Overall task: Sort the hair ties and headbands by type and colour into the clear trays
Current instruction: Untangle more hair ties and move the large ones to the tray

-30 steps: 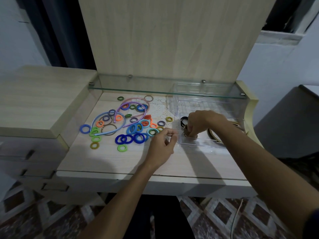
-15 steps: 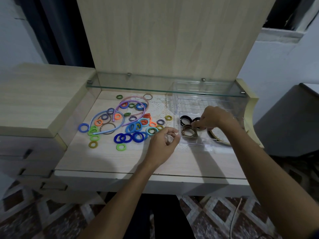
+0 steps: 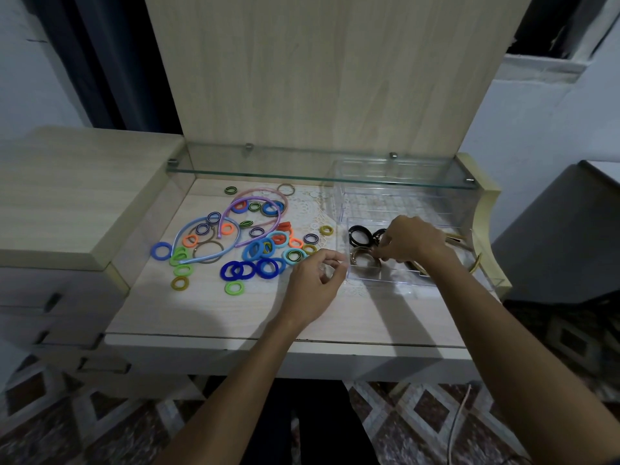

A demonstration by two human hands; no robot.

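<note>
Hair ties lie scattered left of the clear tray. Right hand pinches a brown tie in it; left hand loosely curled, grasping nothing

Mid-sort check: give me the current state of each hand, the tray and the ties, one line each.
right hand: inside the tray, fingers pinching a tie.
left hand: at the tray's near-left corner, fingers curled; grip unclear.
clear tray: on the desk, partly filled.
black ties: in the tray.
brown tie: in the tray, by the right hand.
coloured ties: unsorted on the desk.
headbands: unsorted, among the ties.
</note>
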